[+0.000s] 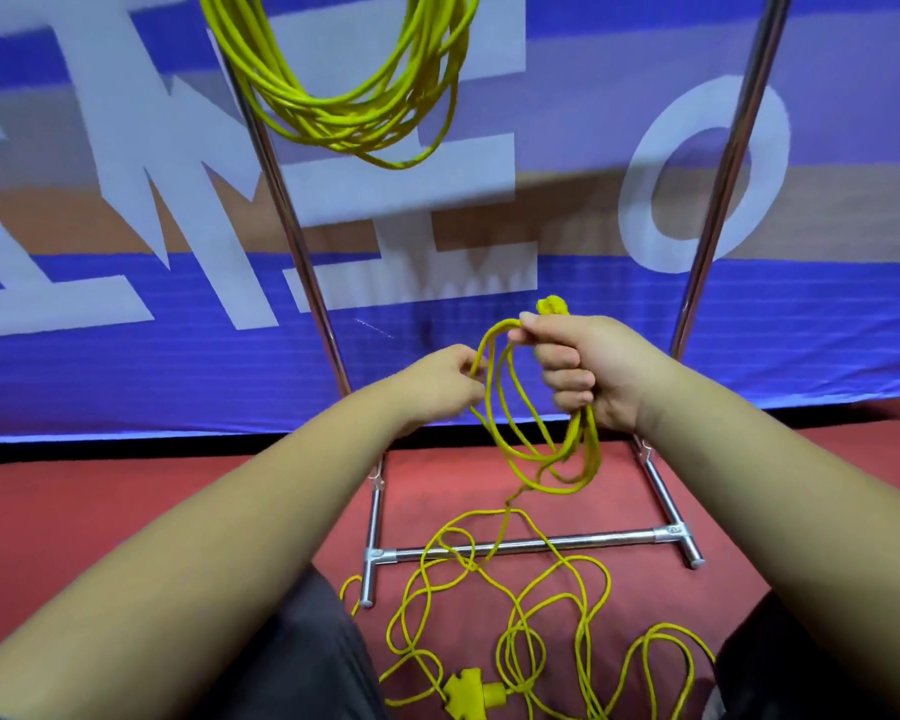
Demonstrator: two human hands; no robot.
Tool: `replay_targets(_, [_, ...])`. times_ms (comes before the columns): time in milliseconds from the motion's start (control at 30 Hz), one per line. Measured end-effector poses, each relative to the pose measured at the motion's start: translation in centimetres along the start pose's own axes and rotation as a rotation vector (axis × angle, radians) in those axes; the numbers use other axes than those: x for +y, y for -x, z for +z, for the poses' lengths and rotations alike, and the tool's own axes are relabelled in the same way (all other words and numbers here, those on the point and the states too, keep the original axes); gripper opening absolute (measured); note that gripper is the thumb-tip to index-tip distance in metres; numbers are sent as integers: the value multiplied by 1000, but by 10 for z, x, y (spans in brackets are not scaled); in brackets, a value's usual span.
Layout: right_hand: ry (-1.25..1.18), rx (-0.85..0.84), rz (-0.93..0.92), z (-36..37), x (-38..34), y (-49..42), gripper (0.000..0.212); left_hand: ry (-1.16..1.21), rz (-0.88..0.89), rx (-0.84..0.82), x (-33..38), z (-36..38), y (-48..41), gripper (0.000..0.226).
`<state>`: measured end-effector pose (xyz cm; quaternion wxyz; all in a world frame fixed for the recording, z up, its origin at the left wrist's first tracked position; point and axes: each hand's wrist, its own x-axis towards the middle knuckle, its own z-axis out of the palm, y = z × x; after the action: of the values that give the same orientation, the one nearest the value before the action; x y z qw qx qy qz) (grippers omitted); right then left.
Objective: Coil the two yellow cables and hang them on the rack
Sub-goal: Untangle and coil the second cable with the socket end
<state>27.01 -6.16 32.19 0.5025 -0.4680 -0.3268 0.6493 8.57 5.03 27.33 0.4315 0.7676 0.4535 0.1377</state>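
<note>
Right hand [588, 366] grips some loops of the second cable [510, 407], left hand [445, 381] pinches its strand; first coil [344, 101] hangs on the rack [302, 252], so next the slack on the floor [126, 511] needs gathering.

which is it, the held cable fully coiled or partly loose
Partly loose: the right hand grips a few loops of cable; the rest sprawls on the floor.

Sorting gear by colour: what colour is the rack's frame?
Shiny silver rack, seen in the head view.
</note>
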Motion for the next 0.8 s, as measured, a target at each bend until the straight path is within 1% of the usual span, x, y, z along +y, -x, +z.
replay_targets(67, [-32,-26,-44,5,-17,5,27,-170,-30,-101,2,-5,3,38])
replay_targets(133, [-69,-47,-87,6,-30,8,28,-316,-91,-175,-6,-1,3,60])
replay_targets(167, [-91,-56,-108,6,-33,9,28,-340,-124,-228,-12,4,1,73])
replay_targets(233, [-151,-68,-146,3,-34,9,29,-352,-138,-410,-27,21,-4,91])
replay_targets(267, [-187,-71,-163,0,-32,8,29,-406,-138,-531,-33,31,-7,95])
replay_targets(300, [-224,-71,-179,-3,-31,7,29,-486,-133,-650,-36,42,-9,94])
replay_targets(333, [-255,-70,-191,-6,-29,5,29,-583,-123,-743,-37,53,-11,89])
replay_targets(367, [-281,-67,-199,-8,-29,3,28,-661,-99,-796,-37,65,-11,80])
replay_targets(433, [-336,-62,-214,-13,-28,0,27,-724,-50,-777,-38,88,-10,61])
replay_targets(500, [-388,-62,-229,-17,-29,-2,26,-721,-53,-782,-43,110,-8,49])
replay_targets(633, [-465,-69,-210,-25,-25,-6,27,-777,-132,-925,-74,129,-4,38])
replay_targets(733, [-514,-86,-198,-30,-26,-6,26,-722,-184,-949,-88,124,-1,36])
replay_targets(800, [-530,-91,-196,-32,-30,-5,26,-654,-209,-929,-90,118,0,30])
